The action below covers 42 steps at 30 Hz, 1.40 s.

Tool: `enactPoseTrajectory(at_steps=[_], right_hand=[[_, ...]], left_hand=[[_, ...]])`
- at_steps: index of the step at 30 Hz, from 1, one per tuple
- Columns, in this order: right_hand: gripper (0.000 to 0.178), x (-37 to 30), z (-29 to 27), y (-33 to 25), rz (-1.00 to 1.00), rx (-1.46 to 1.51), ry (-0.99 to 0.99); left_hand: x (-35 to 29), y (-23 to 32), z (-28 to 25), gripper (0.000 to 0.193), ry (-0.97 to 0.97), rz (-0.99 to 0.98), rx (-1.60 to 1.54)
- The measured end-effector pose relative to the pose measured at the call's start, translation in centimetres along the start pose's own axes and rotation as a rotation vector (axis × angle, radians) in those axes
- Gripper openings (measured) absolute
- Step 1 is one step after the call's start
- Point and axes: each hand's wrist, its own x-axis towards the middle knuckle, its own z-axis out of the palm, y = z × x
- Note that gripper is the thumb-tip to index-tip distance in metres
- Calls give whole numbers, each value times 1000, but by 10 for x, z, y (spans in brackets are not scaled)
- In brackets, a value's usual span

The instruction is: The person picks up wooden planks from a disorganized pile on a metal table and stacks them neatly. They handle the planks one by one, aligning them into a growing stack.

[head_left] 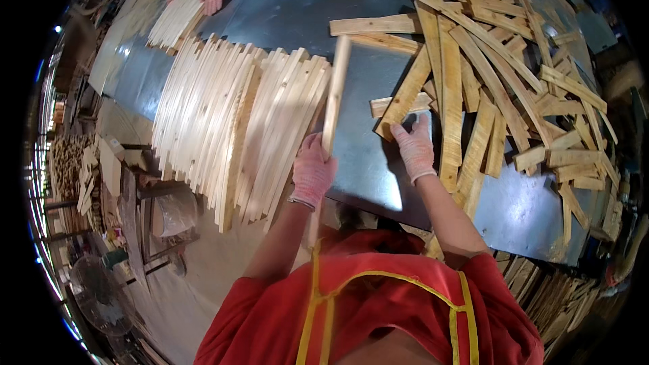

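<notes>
Here the left hand (311, 170) grips an upright wooden slat (336, 92) — the right hand (414, 147) lies open-fingered on a plank (404, 94) at the loose pile (514, 74).

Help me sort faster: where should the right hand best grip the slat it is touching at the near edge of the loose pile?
Probably the slat's near end, from the person's side. That end lies bare on the metal table under the right hand, while its far end is tucked among crossed slats.
</notes>
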Motion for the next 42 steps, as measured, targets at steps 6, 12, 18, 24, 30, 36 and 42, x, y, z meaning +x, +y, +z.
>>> enactPoseTrajectory(at_steps=[6,12,18,24,30,36,42], right_hand=[[51,52,36,-7,166,601,-207],[51,-73,-9,-94,194,1112,-599],[55,-148,-32,-83,-551,-262,-586],[47,-114,-36,-80,-1151,-457,-586],[90,13,-64,-21,-299,-757,244],[75,62,-64,10,-185,-707,229],[102,-55,-10,-40,55,372,-237]], left_hand=[[-3,-40,-15,78,138,125,570],[-36,-15,-93,69,205,279,138],[-82,4,-188,66,428,740,522],[-93,-28,-212,42,-520,298,734],[-60,-61,-190,41,-263,-68,255],[24,-189,-127,59,430,388,921],[17,-74,-132,69,28,-182,7]])
